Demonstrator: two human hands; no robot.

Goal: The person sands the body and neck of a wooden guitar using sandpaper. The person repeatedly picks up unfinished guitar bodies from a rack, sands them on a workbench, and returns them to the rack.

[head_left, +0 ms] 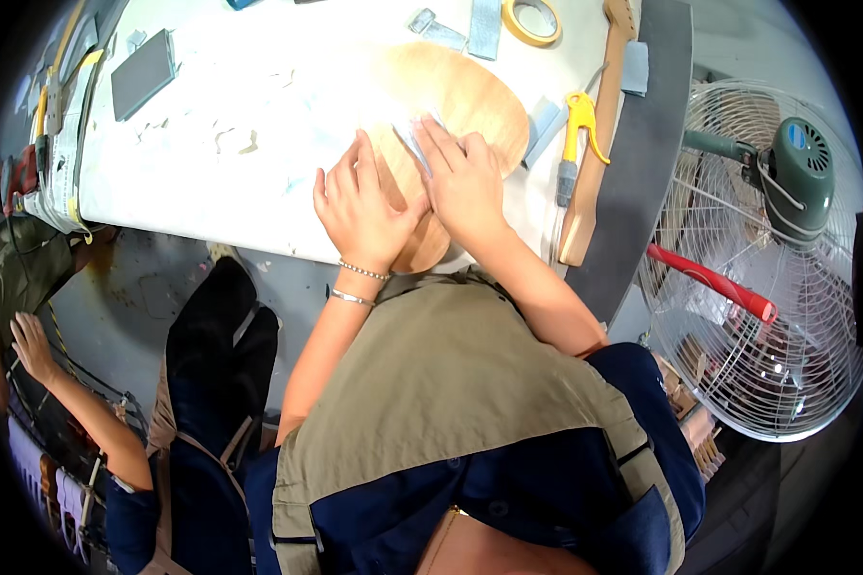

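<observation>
Head view: at the far left, another person's hand is held out with its fingers spread, well apart from the work. Next comes the white surface, with a dark flat block near its far left corner and some paper bits.

The left hand is over the left side of a curvy wooden body. Its fingers are a little apart and almost straight, and I can't see them holding anything.

The wooden body lies flat on the surface, right in front of the person. It is longest going away from the tummy, with its wide end far off. Both hands cover part of it.

A small grey sheet is on the wood, between the two hands. Its long side slants from far left to near right. The right hand is nearer to it and touches it. The right fingers are nearly straight and lie over the sheet's right side. I can't tell if they pinch it or just press.

More to the right are a yellow tape ring, a yellow tool and a long wooden neck. Last comes a big fan.
</observation>
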